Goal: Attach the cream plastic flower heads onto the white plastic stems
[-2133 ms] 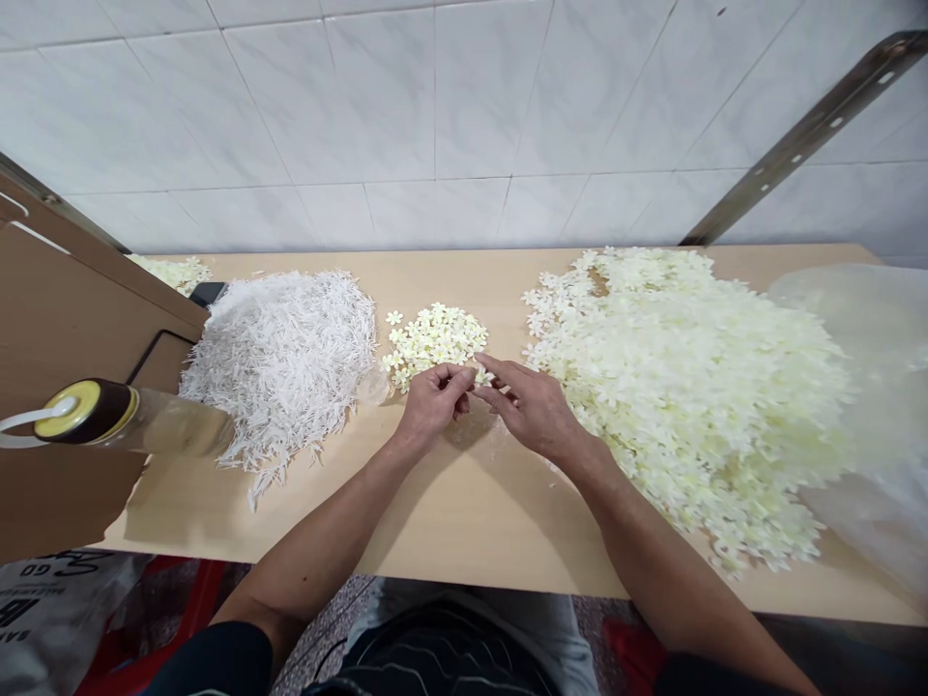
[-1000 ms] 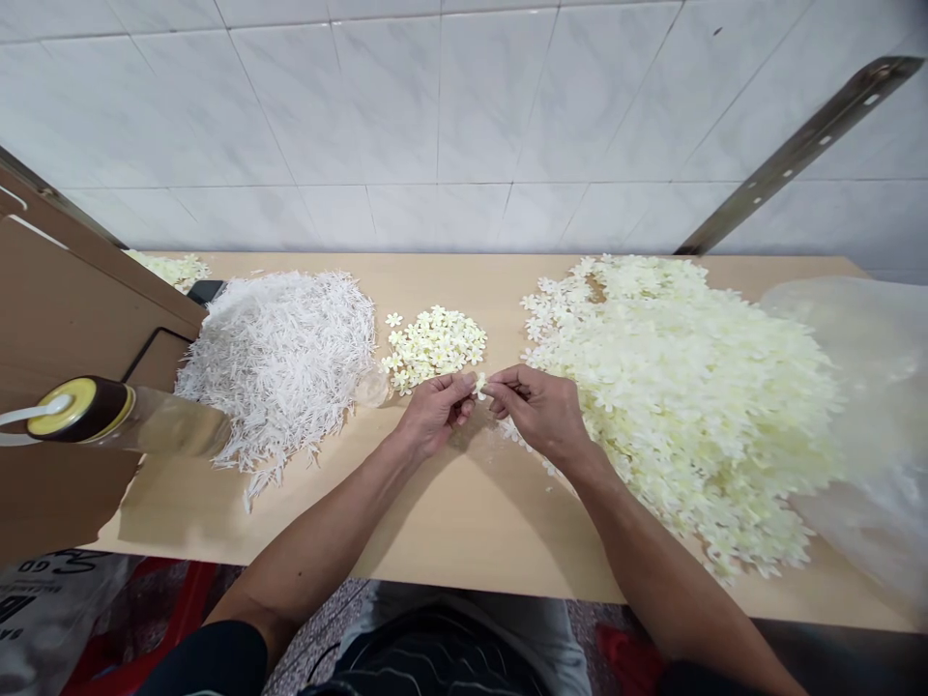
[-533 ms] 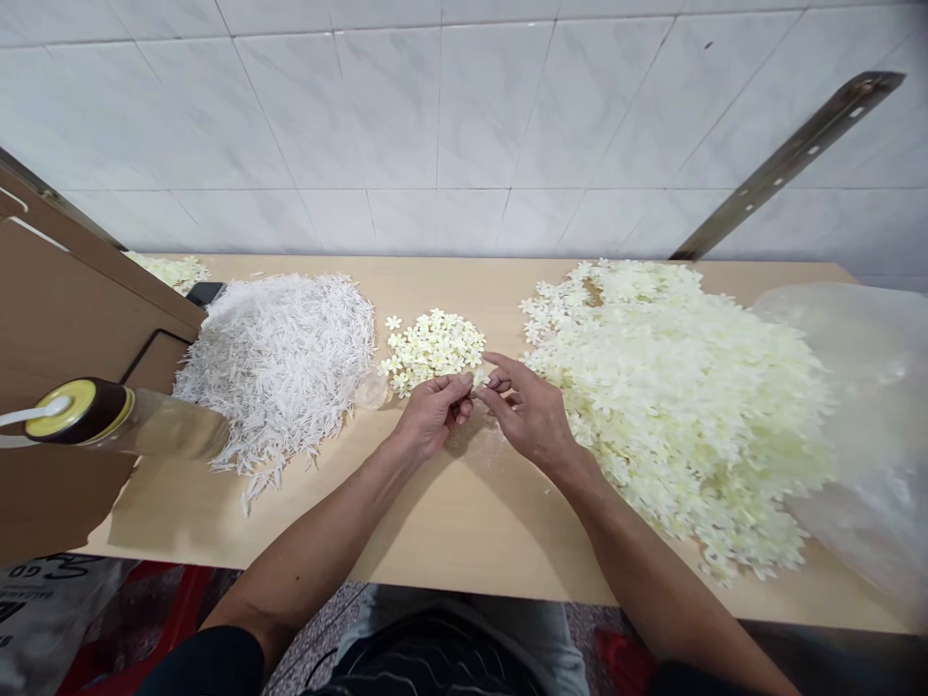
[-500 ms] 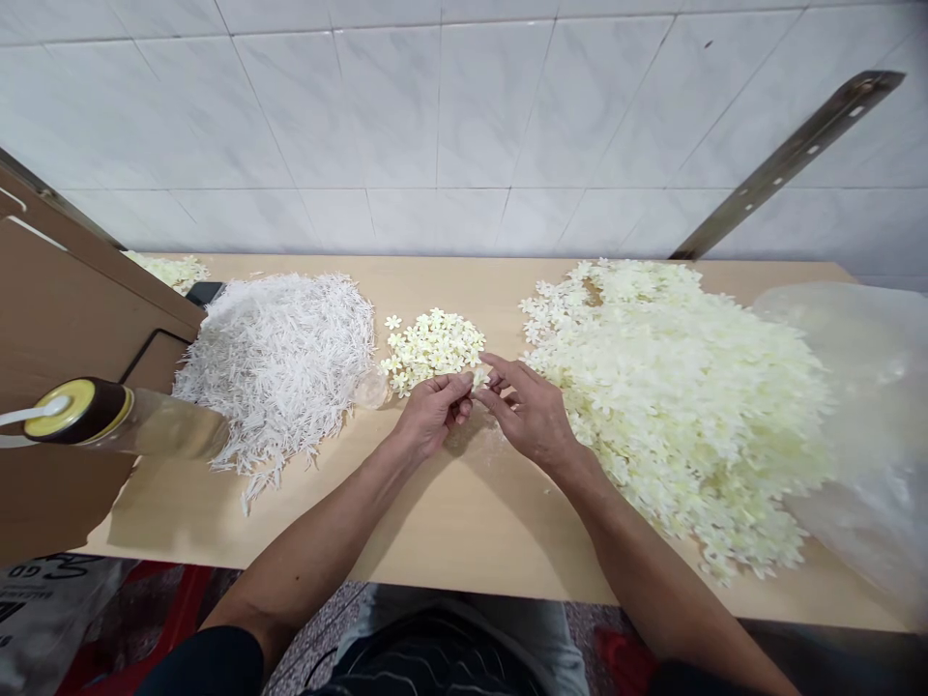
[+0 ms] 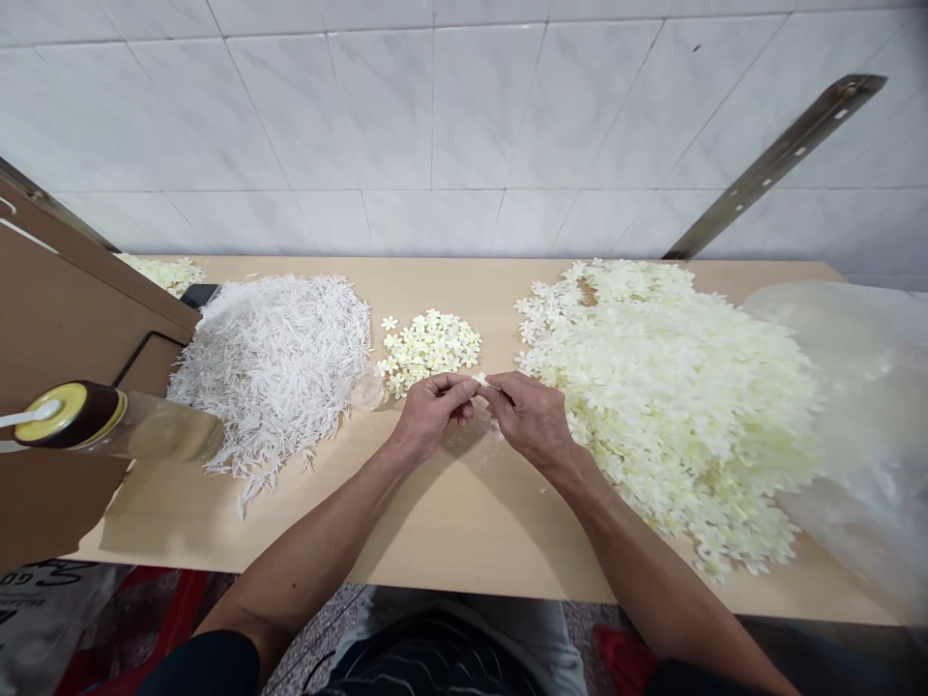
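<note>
My left hand [image 5: 431,414] and my right hand [image 5: 529,418] meet fingertip to fingertip over the wooden table [image 5: 449,512], both pinched on one small cream flower [image 5: 480,381] between them. Just beyond my fingers lies a small heap of finished flowers [image 5: 429,348]. A big pile of thin white stems [image 5: 279,360] lies left of my left hand. A large pile of loose cream flowers [image 5: 674,387] spreads to the right of my right hand.
A clear bottle with a brown and yellow cap [image 5: 108,425] lies at the left on a brown board [image 5: 50,338]. A clear plastic bag [image 5: 870,425] sits at the far right. A white tiled wall [image 5: 435,116] backs the table, with a slanted metal rail [image 5: 775,159].
My right hand's fingers, spread half a second ago, have closed into a pinch against my left fingertips. Both hands stay in the same spot by the small heap.
</note>
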`<state>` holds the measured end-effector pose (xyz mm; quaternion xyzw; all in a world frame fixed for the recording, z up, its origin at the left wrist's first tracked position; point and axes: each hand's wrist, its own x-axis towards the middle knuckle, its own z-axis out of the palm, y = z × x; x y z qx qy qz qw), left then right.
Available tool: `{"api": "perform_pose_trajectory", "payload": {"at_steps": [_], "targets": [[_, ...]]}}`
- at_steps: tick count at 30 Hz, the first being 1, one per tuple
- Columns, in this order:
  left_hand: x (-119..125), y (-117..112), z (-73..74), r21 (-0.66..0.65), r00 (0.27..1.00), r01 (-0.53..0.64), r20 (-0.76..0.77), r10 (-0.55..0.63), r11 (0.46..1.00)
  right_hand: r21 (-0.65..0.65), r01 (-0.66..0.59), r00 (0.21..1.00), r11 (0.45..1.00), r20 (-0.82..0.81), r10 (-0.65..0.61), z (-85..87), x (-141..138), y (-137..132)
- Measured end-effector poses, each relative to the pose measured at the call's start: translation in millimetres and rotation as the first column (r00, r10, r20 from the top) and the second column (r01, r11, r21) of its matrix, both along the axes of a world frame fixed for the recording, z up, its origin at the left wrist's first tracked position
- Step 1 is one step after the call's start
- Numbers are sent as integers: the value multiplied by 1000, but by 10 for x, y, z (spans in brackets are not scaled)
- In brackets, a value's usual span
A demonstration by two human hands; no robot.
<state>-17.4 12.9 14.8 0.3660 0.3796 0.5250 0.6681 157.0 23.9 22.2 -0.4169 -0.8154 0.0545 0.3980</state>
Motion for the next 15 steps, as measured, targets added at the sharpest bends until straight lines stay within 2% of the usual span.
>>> {"api": "perform_pose_trajectory", "payload": {"at_steps": [6,9,12,15], "targets": [[-15,14,-26,11,1000,2,-4,-2,1000,-94,-95,995,991,10,96,13,-27,13],[-17,8,-22,35,998,14,-56,-12,999,-94,-138,990,986,-4,138,49,-18,15],[-7,-4,-17,57,993,-4,-119,11,998,-51,-102,995,993,-15,101,94,1,-2],[7,-13,-21,73,983,-33,-176,46,997,-64,-57,998,996,31,59,119,8,-35]]}}
